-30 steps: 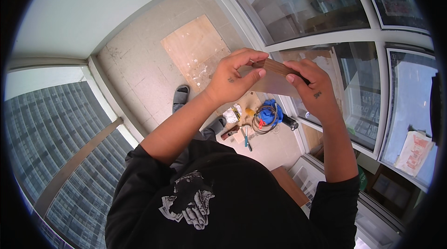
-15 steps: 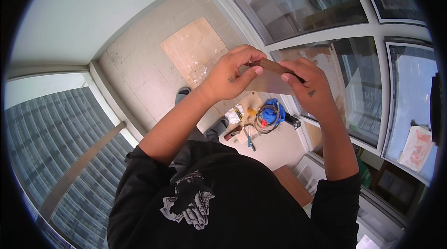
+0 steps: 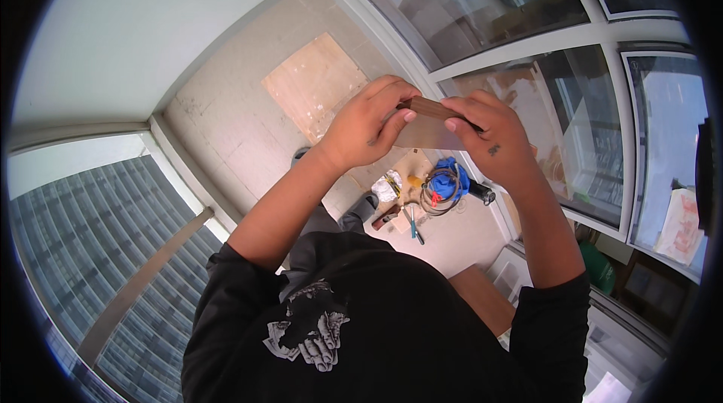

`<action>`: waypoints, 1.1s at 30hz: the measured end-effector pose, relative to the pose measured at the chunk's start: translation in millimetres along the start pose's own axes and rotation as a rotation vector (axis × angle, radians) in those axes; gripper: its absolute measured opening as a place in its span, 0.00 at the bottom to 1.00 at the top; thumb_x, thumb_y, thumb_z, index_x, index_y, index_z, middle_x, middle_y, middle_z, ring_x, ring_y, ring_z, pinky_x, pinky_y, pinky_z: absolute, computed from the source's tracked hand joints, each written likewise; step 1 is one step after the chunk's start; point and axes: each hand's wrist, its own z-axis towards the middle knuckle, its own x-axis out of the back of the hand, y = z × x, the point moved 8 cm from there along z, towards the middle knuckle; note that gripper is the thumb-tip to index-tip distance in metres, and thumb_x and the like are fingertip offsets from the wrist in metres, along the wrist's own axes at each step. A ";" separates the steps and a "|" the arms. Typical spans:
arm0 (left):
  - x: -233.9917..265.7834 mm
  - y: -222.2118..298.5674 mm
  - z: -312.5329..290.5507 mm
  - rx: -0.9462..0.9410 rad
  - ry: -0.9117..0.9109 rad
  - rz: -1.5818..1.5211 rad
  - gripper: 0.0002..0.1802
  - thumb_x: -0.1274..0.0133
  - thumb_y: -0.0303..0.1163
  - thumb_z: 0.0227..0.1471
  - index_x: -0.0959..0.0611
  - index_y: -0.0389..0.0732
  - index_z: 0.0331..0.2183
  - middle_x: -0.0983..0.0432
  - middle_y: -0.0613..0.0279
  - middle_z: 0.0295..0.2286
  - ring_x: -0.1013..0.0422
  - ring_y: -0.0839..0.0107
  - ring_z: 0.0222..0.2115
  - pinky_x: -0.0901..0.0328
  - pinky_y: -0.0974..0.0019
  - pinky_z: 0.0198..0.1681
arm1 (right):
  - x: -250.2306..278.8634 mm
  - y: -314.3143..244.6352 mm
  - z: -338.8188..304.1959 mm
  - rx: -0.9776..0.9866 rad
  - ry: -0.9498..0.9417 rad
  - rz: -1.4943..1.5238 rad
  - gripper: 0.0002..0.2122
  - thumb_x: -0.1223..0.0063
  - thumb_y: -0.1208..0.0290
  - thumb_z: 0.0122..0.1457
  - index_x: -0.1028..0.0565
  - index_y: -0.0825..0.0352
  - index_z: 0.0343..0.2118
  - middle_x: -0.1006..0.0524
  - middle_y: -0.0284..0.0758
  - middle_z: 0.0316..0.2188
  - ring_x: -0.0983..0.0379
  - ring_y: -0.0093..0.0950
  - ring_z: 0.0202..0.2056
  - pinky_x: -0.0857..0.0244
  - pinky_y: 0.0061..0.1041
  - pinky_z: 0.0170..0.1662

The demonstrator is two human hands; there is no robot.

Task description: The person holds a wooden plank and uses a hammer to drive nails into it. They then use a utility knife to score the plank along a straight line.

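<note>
Up in front of my chest, both hands grip a flat blade tool with a dark wooden back (image 3: 434, 108), which looks like a wide scraper. Below the wood spreads a thin, smooth, greyish-brown sheet; its exact edge is hard to make out. My left hand (image 3: 360, 126) pinches the left end of the wood, thumb on the near side and fingers curled over the top. The right end is in my right hand (image 3: 493, 132), its thumb and fingers closed around it. The fingers partly hide both ends.
On the floor lie a stained plywood board (image 3: 312, 83), a blue bag (image 3: 446, 181) with a coiled cable (image 3: 431, 203), a black cylinder (image 3: 482, 192), a hammer-like tool (image 3: 413, 224) and a wooden hand plane (image 3: 385, 217). Framed glass panes (image 3: 527, 94) stand close on the right. A brown board (image 3: 482, 297) leans nearby.
The whole view has shifted slightly. My hands keep the same hold on the wooden-backed tool, which has moved a little left and down in the picture.
</note>
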 end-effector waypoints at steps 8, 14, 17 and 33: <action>4.9 11.6 3.2 0.028 -0.027 0.028 0.17 0.43 0.24 0.52 0.22 0.34 0.45 0.26 0.52 0.38 0.27 0.61 0.37 0.31 0.65 0.40 | 0.5 -1.8 -3.8 0.016 0.036 0.004 0.12 0.42 0.75 0.55 0.21 0.68 0.43 0.28 0.37 0.26 0.31 0.32 0.26 0.37 0.28 0.30; 4.0 29.7 15.9 -0.080 -0.157 0.250 0.17 0.39 0.27 0.49 0.20 0.39 0.43 0.23 0.55 0.36 0.25 0.57 0.33 0.30 0.63 0.36 | 0.4 -4.0 -7.9 0.045 0.040 -0.030 0.12 0.42 0.74 0.56 0.21 0.69 0.43 0.28 0.37 0.27 0.31 0.30 0.26 0.38 0.27 0.29; 1.8 25.5 17.6 -0.063 -0.189 0.301 0.16 0.38 0.29 0.49 0.19 0.40 0.42 0.22 0.57 0.35 0.25 0.57 0.33 0.30 0.62 0.35 | 3.7 -2.8 -9.2 0.013 0.018 -0.082 0.13 0.40 0.73 0.55 0.21 0.69 0.44 0.26 0.39 0.28 0.28 0.31 0.28 0.36 0.28 0.31; -1.4 19.5 18.6 0.037 -0.216 0.206 0.15 0.37 0.26 0.49 0.19 0.34 0.40 0.21 0.55 0.36 0.22 0.61 0.35 0.23 0.65 0.38 | 29.1 35.6 -35.4 -0.051 -0.004 -0.069 0.11 0.41 0.70 0.53 0.21 0.69 0.38 0.24 0.41 0.29 0.27 0.38 0.33 0.34 0.33 0.37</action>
